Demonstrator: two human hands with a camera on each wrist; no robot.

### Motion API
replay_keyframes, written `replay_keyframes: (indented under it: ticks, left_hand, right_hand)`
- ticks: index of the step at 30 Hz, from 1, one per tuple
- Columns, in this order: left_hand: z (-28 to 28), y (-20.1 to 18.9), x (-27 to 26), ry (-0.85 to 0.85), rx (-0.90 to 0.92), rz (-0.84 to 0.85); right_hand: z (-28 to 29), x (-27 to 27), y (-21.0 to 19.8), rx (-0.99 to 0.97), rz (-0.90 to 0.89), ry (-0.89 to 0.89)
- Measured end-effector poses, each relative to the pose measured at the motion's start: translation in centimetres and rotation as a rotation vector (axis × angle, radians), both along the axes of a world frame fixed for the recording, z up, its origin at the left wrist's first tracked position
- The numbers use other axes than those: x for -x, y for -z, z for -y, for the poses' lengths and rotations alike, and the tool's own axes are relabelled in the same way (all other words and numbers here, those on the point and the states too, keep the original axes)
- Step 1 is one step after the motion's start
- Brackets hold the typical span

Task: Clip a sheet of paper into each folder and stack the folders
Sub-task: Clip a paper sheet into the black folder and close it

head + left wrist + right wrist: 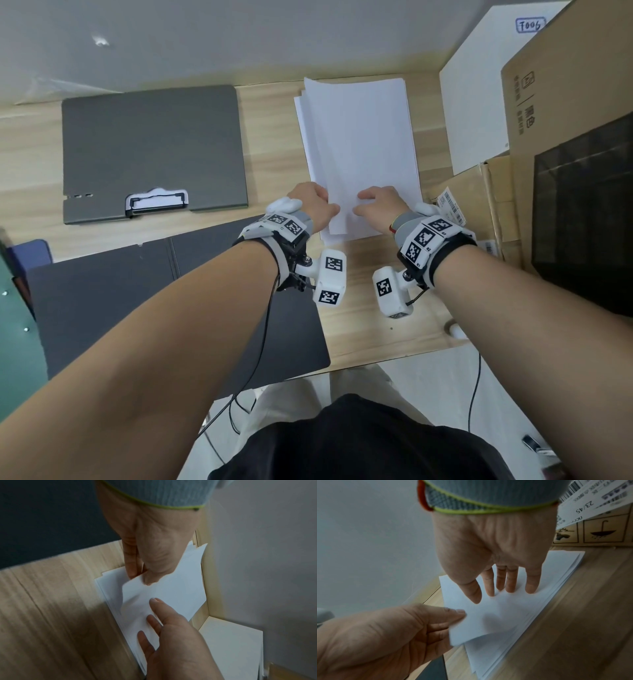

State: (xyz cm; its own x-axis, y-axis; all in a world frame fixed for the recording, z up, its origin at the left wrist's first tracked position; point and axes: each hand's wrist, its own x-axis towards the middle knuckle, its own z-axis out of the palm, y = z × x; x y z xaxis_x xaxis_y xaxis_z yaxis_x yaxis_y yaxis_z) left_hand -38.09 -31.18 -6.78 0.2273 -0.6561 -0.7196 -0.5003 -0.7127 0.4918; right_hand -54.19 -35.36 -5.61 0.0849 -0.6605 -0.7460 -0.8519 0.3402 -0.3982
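Observation:
A stack of white paper (363, 137) lies on the wooden table, mid-right. My left hand (329, 206) pinches the near left corner of the top sheet (164, 592) between thumb and fingers and lifts it off the stack; the pinch also shows in the right wrist view, at the sheet's corner (458, 626). My right hand (360, 202) presses straight fingers (510, 586) flat on the stack. A closed grey folder (154, 144) with a white clip (157, 202) lies at the back left. A dark open folder (144, 301) lies near the front left.
Cardboard boxes (565, 113) stand along the right, one holding a black item (589, 219). A white board (479, 109) leans behind them. A grey wall (239, 34) closes the back. The table's front edge (394, 356) runs just before my legs.

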Motion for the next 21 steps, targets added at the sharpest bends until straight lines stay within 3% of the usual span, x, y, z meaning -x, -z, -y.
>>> replay_keyframes:
  ticks: [5,11,14,18,21]
  left_hand:
    - [0.5,0.8,0.4,0.002,0.008,-0.096]
    - [2.0,1.7,0.2,-0.021,0.046,-0.052]
    - [2.2,-0.6,-0.3,0.010,0.071,-0.029]
    - [1.1,-4.2,-1.5,0.020,0.221,-0.168]
    - [-1.1,-5.8,-4.1,-0.033,0.283,-0.368]
  right_hand:
    - [0.0,0.1,-0.2,-0.004,-0.010,-0.022]
    - [0.1,0.1,-1.2,-0.011,-0.026,-0.068]
    - [0.1,0.2,-2.0,0.040,-0.069,-0.085]
    - [0.7,0.9,-3.6,0.119,-0.032,0.067]
    - [0.9,0.8,-5.0,0.077,0.047,0.252]
